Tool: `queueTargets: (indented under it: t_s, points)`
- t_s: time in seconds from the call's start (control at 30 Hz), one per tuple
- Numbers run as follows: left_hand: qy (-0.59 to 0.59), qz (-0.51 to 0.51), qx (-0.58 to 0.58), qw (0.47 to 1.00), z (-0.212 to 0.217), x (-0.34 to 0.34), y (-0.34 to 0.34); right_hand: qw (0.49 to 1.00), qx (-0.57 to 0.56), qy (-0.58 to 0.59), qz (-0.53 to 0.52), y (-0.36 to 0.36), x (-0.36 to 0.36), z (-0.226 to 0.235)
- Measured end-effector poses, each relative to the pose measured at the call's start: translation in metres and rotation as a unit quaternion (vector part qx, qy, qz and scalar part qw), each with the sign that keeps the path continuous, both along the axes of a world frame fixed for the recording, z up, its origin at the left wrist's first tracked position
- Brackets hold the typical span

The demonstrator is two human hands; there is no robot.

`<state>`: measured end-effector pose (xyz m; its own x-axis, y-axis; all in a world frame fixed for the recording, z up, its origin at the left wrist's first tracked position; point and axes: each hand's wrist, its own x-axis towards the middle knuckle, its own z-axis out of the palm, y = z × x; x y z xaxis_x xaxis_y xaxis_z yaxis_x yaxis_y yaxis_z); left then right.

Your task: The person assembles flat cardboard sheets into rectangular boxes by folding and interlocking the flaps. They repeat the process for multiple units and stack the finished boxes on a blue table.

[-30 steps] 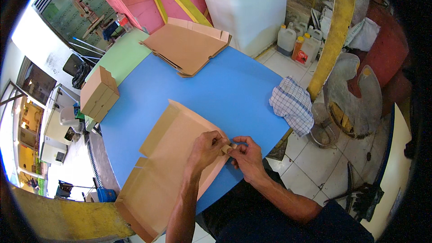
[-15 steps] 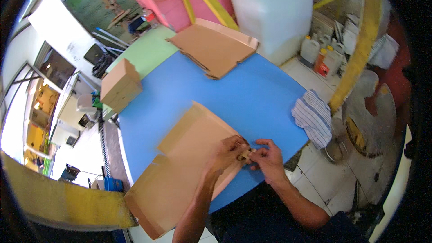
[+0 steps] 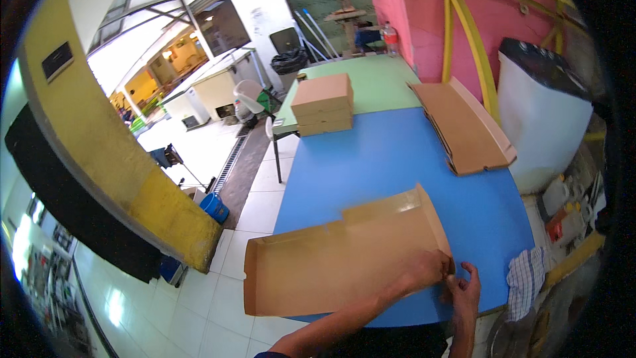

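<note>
A brown cardboard box [image 3: 324, 265], opened out with low folded sides, lies across the near edge of the blue table, and its left part overhangs the floor. My left hand [image 3: 429, 268] reaches over it to the right-hand corner. Its fingers are closed on the cardboard there, though slightly blurred. Just outside that same corner is my right hand [image 3: 466, 288], thumb and fingers pinching the corner flap while the index finger is raised. The small folded piece between the two hands is mostly hidden.
Stacked closed cardboard boxes [image 3: 323, 105] stand at the far left of the blue table [image 3: 344, 166]. Another flat box [image 3: 467, 129] lies at the far right. A green table [image 3: 391, 79] adjoins behind. A striped cloth [image 3: 527, 282] hangs off the right corner; a yellow pillar [image 3: 132, 159] rises at left.
The view has swung left, so the table and boxes appear farther right and the opened-out box looks turned. Both hands stay at the same corner of the cardboard.
</note>
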<state>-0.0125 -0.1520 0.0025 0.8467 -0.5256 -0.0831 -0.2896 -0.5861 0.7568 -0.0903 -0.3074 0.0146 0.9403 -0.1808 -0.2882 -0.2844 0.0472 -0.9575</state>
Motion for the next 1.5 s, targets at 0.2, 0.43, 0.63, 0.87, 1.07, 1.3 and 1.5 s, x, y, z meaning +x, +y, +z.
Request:
queueTargets:
  t_s: [0.2, 0.43, 0.63, 0.87, 1.07, 1.3, 1.5]
  points:
    - [-0.121, 0.058, 0.036, 0.99, 0.032, -0.032, 0.007, 0.995, -0.051, -0.073, -0.037, -0.024, 0.003, -0.018]
    - [-0.196, -0.115, 0.142, 0.963, 0.035, -0.107, -0.006, 0.93, -0.271, -0.246, -0.021, -0.041, 0.029, -0.014]
    - [0.046, -0.222, 0.247, 0.942, 0.067, -0.112, 0.028, 0.772, -0.593, -0.219, 0.07, -0.053, 0.033, 0.01]
    - [-0.046, -0.097, 0.177, 0.978, 0.078, -0.113, 0.106, 0.928, -0.305, -0.092, 0.192, 0.005, 0.012, 0.008]
    - [-0.233, 0.059, 0.18, 0.954, 0.033, -0.132, 0.065, 0.958, -0.175, -0.07, 0.218, 0.054, 0.0, 0.01]
    - [-0.313, 0.069, 0.036, 0.947, 0.03, -0.146, 0.09, 0.955, -0.137, -0.036, 0.261, 0.053, -0.003, 0.011]
    - [-0.17, 0.258, 0.041, 0.95, 0.038, -0.127, 0.077, 0.951, -0.194, -0.057, 0.235, 0.059, -0.005, 0.002]
